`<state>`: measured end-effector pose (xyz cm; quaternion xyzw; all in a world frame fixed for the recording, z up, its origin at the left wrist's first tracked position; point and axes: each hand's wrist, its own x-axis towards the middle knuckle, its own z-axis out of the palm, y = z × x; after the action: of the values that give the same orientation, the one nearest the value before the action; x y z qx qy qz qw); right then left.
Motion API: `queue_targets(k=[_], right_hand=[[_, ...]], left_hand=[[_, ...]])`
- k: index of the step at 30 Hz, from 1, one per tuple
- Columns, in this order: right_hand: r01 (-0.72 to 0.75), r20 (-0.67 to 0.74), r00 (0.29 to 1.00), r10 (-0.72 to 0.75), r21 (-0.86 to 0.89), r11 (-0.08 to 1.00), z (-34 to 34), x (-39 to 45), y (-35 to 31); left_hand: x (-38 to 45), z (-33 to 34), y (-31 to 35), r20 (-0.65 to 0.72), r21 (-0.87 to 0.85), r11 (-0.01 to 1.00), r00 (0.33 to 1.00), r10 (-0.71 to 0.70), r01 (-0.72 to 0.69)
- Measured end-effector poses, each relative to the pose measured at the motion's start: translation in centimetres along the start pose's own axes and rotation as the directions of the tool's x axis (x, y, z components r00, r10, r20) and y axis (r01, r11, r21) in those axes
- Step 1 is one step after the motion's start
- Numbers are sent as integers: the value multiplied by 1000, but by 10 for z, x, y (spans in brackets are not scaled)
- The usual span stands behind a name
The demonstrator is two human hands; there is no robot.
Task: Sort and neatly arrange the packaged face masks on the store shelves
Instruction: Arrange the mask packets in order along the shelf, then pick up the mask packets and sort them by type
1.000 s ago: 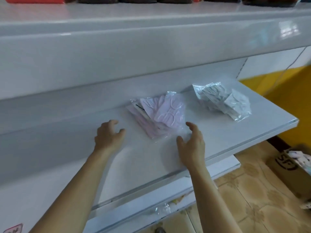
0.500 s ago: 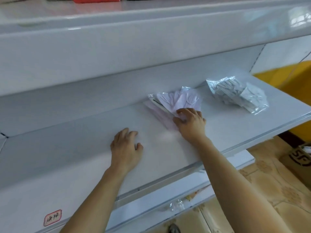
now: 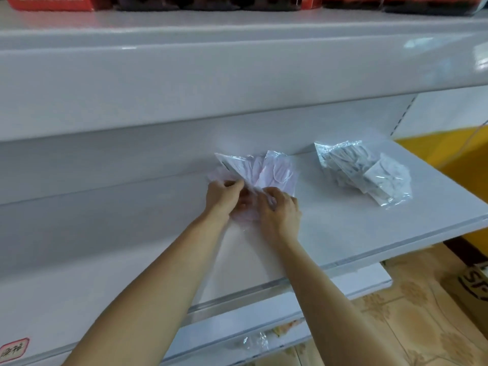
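On shelf (image 3: 343, 233), hands (image 3: 253, 202) seemingly grip pink masks (image 3: 266, 170).

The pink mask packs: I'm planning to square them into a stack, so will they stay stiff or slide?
The pink mask packs look floppy: their clear wrappers crumple where the left hand and right hand grip. Glossy film probably slides, since they lie fanned out.

A loose pile of pink face masks (image 3: 266, 171) in clear plastic wrappers is lying toward the back of the white shelf (image 3: 330, 233), its packets fanning out unevenly with corners sticking up. To its right and apart from it, a heap of white face masks (image 3: 364, 170) in crinkled clear packaging is resting near the shelf's right end.
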<state>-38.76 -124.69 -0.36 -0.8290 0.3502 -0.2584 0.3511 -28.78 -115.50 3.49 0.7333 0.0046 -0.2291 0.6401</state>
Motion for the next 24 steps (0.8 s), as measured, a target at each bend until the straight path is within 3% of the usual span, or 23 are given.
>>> queue_targets(k=[2,5,10,13,15,18,21,24], right_hand=[[-15,-10,1000,16,22,1000,-1,0,-1],[-20,-44,999,22,48,999,-1,0,-3],[-43,-28,999,44,44,998,4,1,-1],[-30,-4,1000,31,61,998,3,0,-2],[-8,-29,1000,11,96,995,1,-1,-2],[48,-167,986,-8,236,971,-5,-8,-2],[223,-339,935,-104,335,915,-12,-21,-2],[256,-203,962,-180,454,853,-19,-30,-7]], left_hand=[[4,-2,-6,-36,116,992,998,54,-49],[-1,-6,-7,-70,50,995,993,92,-89],[-16,-31,-5,-182,-307,950,983,-5,-52],[-25,-45,-11,-141,-548,836,987,-77,-13],[-33,-47,-13,-99,-613,790,992,-77,0],[-39,-48,-15,-88,-631,775,995,-54,-14],[-41,-46,-22,-90,-567,822,996,11,-60],[-40,-42,-30,-93,-493,864,994,64,-102]])
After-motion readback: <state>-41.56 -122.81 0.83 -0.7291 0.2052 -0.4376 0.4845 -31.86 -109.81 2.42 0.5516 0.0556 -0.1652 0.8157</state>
